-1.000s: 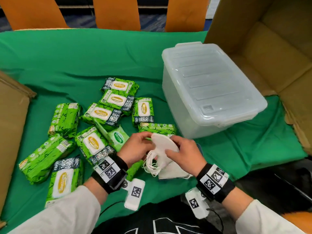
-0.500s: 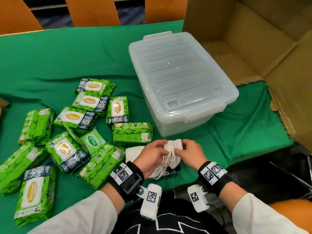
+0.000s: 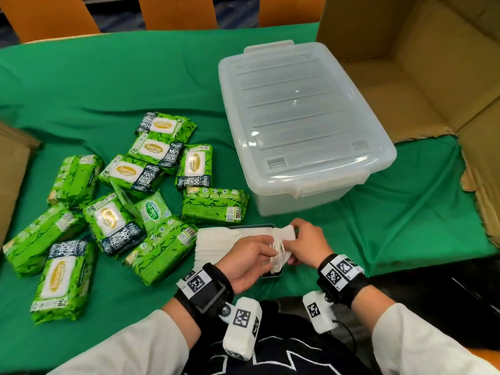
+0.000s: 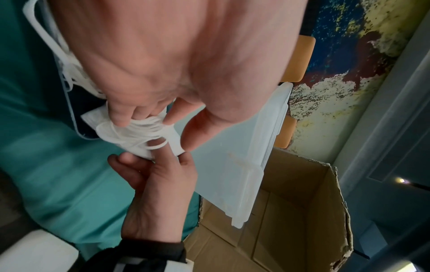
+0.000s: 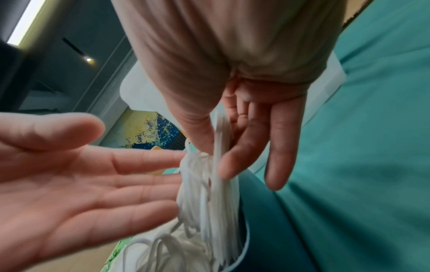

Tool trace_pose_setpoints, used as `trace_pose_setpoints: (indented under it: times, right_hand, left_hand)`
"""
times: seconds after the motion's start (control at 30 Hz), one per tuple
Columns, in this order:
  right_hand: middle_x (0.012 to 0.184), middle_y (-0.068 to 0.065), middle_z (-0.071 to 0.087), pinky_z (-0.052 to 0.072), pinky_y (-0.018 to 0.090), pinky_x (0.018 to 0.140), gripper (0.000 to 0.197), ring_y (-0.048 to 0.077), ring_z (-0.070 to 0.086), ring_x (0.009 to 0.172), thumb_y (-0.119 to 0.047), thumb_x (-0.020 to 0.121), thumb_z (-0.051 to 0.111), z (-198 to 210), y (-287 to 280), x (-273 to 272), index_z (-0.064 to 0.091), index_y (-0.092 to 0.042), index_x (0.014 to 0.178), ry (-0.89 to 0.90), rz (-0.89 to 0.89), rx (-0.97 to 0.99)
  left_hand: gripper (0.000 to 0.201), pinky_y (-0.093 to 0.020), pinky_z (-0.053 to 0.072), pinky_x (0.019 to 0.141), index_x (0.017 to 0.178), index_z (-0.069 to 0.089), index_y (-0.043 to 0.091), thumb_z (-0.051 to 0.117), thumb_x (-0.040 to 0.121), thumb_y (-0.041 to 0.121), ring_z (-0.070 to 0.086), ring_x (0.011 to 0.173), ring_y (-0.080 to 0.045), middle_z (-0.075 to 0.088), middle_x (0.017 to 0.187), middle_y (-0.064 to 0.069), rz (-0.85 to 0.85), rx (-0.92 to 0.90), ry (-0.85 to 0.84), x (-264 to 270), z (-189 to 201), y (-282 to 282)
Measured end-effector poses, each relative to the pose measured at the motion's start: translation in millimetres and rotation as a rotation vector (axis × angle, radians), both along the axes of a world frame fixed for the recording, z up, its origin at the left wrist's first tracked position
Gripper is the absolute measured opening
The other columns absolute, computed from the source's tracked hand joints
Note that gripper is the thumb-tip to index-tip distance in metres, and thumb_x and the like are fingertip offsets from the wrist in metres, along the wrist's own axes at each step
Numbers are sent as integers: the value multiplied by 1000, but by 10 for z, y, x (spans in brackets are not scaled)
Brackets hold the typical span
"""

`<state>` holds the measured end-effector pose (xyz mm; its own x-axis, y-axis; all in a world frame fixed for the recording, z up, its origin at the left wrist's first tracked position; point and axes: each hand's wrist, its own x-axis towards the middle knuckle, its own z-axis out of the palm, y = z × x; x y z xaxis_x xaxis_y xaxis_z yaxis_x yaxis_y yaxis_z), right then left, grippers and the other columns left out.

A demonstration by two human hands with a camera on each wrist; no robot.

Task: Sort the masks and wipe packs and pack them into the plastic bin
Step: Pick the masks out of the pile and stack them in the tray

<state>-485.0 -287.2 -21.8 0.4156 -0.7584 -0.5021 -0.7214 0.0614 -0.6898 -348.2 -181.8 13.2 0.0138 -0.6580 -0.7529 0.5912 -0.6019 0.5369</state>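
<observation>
A stack of white masks (image 3: 224, 240) lies at the table's near edge, ear loops bunched at its right end. My right hand (image 3: 290, 239) pinches that end between thumb and fingers (image 5: 216, 158), one finger through a loop (image 4: 158, 146). The straight fingers of my left hand (image 3: 270, 250) touch the loops (image 5: 197, 184), palm open. Several green wipe packs (image 3: 119, 220) are strewn to the left. Behind the hands stands the clear plastic bin (image 3: 297, 117), its lid on.
Green cloth (image 3: 405, 212) covers the table. An open cardboard box (image 3: 405, 63) lies at the right, another cardboard piece (image 3: 13, 163) at the left edge. Orange chair backs (image 3: 176, 12) line the far side. A dark blue flat item (image 5: 267, 220) lies under the masks.
The masks, held up between both hands a second ago, now lie lower and flatter on the stack. My left fingers have straightened against the loops. The head view has swung right.
</observation>
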Motion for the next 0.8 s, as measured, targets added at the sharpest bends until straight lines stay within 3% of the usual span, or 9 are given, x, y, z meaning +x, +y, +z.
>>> trace_pose_setpoints:
  times: [0.1,0.17,0.23,0.4,0.5,0.6,0.7,0.8]
  right_hand:
    - [86,8,72,55,35,40,24,23,69,45,-13,80,74,-21,8,26,59,-12,99,16,66,8]
    - [86,6,71,50,29,38,28,21,69,44,-15,80,75,-42,65,103,58,-15,101,18,112,13]
    - [84,2,71,53,30,41,30,20,69,45,-20,81,75,-63,134,178,54,-19,102,35,178,19]
    - [78,3,71,53,29,42,35,18,69,45,-26,80,76,-20,144,169,53,-21,106,45,229,34]
    - [71,8,71,56,35,44,30,23,70,47,-25,80,74,6,71,97,55,-20,103,-8,146,56]
    - [68,13,73,58,48,50,18,26,70,47,-20,83,72,-57,48,51,58,-15,93,-36,98,101]
    - [64,15,72,58,50,51,14,27,70,47,-13,83,69,-130,109,71,57,-9,87,-1,127,131]
    - [62,12,72,57,42,48,10,26,71,49,-12,83,66,-164,123,103,57,-11,81,45,157,137]
  left_hand:
    - [24,-29,38,64,88,64,11,56,81,-10,54,76,-22,60,85,-14,-58,57,-86,-24,14,32]
    - [22,-29,34,61,92,60,14,57,78,-3,45,68,-16,50,74,-6,-93,102,-157,23,40,67]
    - [30,-28,34,60,101,62,12,61,74,1,44,65,-14,50,77,-7,-93,119,-182,107,46,92]
    - [26,-29,43,70,108,64,6,49,93,-10,56,79,-20,61,96,-16,-59,143,-191,288,-26,154]
    - [26,-30,47,72,113,60,3,47,94,-10,59,69,-16,64,82,-10,-59,141,-154,234,-76,136]
    - [24,-31,47,77,105,57,8,45,96,-11,59,71,-14,62,70,-3,-85,151,-100,72,-93,75]
    - [27,-34,43,84,91,51,17,46,93,-9,49,78,-16,50,79,-7,-138,160,-99,-21,-115,39]
    - [20,-33,49,88,104,56,9,47,97,-7,60,89,-19,61,95,-12,-134,158,-134,52,-83,73]
